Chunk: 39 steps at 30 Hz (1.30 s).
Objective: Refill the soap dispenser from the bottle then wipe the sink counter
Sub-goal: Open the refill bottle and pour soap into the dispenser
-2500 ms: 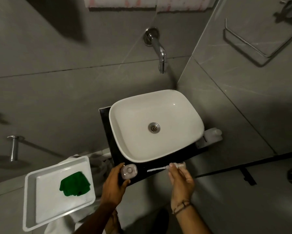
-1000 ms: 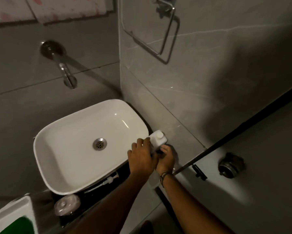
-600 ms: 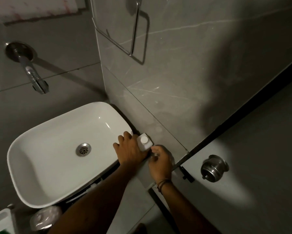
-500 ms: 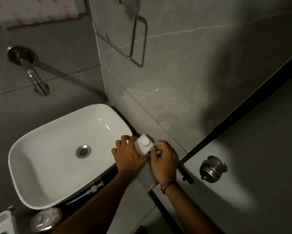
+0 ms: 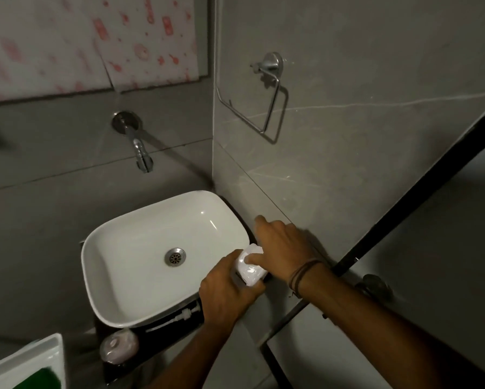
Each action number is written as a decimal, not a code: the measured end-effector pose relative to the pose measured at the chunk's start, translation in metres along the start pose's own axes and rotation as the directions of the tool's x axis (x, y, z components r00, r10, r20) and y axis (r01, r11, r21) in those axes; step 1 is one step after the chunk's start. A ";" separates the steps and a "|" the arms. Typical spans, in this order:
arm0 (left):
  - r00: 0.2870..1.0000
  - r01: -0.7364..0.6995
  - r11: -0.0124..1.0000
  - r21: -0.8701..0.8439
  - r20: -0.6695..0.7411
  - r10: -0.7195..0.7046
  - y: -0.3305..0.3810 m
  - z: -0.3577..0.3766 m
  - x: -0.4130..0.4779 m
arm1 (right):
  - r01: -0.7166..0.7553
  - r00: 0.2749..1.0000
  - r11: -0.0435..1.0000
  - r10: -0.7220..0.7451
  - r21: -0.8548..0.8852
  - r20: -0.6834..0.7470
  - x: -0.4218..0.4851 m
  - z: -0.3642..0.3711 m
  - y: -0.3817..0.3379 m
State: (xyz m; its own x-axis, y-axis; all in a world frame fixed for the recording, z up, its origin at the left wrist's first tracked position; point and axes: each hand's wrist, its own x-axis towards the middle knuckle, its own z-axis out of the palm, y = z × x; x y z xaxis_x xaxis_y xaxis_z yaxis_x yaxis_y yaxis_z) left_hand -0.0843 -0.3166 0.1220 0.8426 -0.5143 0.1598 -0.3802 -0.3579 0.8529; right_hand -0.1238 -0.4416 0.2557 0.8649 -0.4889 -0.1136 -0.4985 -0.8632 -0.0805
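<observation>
A white refill bottle [image 5: 250, 272] is held at the right rim of the white sink [image 5: 140, 265]. My left hand [image 5: 227, 293] grips the bottle's body from below. My right hand [image 5: 283, 245] rests on the bottle's top end, fingers around the cap area; the cap itself is hidden. The clear soap dispenser [image 5: 119, 346] stands open on the dark counter [image 5: 179, 335] at the sink's front left corner. Its white pump with tube [image 5: 176, 318] lies on the counter beside it. A green cloth [image 5: 36, 380] lies in a white tray [image 5: 25, 360] at the bottom left.
A chrome tap [image 5: 140, 153] sticks out of the grey wall above the sink. A metal towel holder [image 5: 263, 102] is fixed on the right wall. A black-framed glass door with a round knob [image 5: 373, 284] stands at the right.
Both hands left the dispenser and pump on the counter and went to the bottle at the sink's right. Since half a second ago the bottle has been lifted and tilted toward the basin.
</observation>
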 end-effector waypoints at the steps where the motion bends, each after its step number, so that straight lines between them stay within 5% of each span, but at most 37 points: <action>1: 0.999 -0.012 1.000 0.000 -0.033 0.012 0.002 -0.005 -0.001 | -0.030 1.000 0.999 0.030 -0.021 0.006 0.001 -0.001 -0.004; 4: 0.995 -0.033 0.999 -0.013 -0.093 0.032 0.014 -0.019 -0.002 | -0.027 0.997 1.000 0.027 -0.001 0.076 0.006 -0.003 -0.011; 9: 0.995 -0.029 1.000 0.009 -0.099 0.030 0.009 -0.028 -0.001 | 0.229 0.946 0.955 -0.264 0.191 0.187 0.004 -0.022 -0.003; 15: 0.994 0.026 1.000 0.009 -0.106 -0.025 -0.003 -0.022 -0.002 | 0.109 0.984 0.990 -0.095 -0.085 0.152 0.005 -0.023 -0.018; 21: 1.000 0.009 1.000 -0.026 -0.004 -0.010 -0.004 -0.037 -0.005 | 0.234 0.922 0.956 -0.275 0.176 0.272 0.001 -0.033 -0.016; 25: 0.997 0.066 0.996 -0.060 -0.042 -0.069 -0.008 -0.029 -0.008 | 0.215 0.959 0.977 -0.209 -0.010 0.190 0.000 -0.026 -0.023; 29: 0.990 0.134 0.990 -0.029 0.051 -0.133 -0.008 -0.030 -0.006 | 0.276 0.922 0.944 -0.314 0.180 0.228 -0.002 -0.029 -0.021; 33: 0.996 0.068 0.996 -0.054 -0.062 -0.071 -0.008 -0.034 -0.009 | 0.227 0.954 0.973 -0.229 0.033 0.192 -0.003 -0.027 -0.025; 39: 0.994 0.038 0.996 -0.077 -0.100 -0.046 -0.005 -0.036 -0.010 | 0.246 0.945 0.951 -0.278 0.188 0.172 -0.007 -0.026 -0.024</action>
State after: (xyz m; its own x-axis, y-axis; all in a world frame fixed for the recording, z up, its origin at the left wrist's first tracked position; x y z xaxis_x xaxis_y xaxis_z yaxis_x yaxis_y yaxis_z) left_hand -0.0768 -0.2819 0.1341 0.8932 -0.4165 0.1693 -0.3168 -0.3159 0.8943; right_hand -0.1167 -0.4203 0.2839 0.9460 -0.2003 -0.2550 -0.2726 -0.9171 -0.2909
